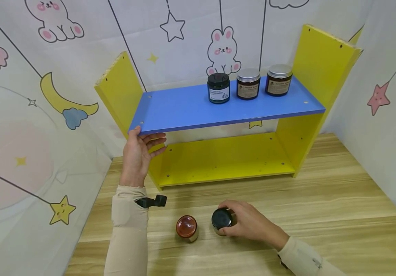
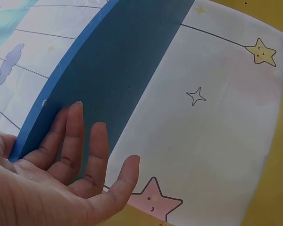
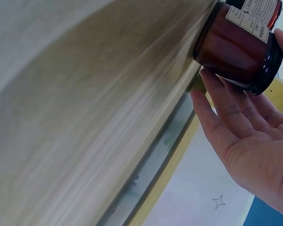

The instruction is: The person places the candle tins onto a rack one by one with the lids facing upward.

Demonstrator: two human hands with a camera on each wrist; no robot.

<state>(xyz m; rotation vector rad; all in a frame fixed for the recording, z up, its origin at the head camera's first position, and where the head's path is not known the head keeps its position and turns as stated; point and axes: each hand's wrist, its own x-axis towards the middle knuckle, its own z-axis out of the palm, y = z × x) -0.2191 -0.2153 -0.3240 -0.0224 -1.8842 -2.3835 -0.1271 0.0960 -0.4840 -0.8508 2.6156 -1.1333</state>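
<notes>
At the left end of the blue shelf board (image 1: 180,107), my left hand (image 1: 137,157) grips the front edge, thumb on top and fingers spread underneath. The left wrist view shows those fingers (image 2: 99,146) loosely bent below the board. On the wooden table, my right hand (image 1: 248,220) holds a brown glass candle jar (image 3: 236,44) with a black lid (image 1: 221,218), thumb on one side and fingers on the other. Just left of it stands an amber candle jar (image 1: 186,227) with a reddish top; no hand touches it.
On the blue board stand a dark green candle jar (image 1: 218,88) and two brown jars with silver lids, one in the middle (image 1: 248,84) and one at right (image 1: 279,80). Yellow side panels (image 1: 325,61) rise at both ends. Below lies a yellow bottom board (image 1: 218,159).
</notes>
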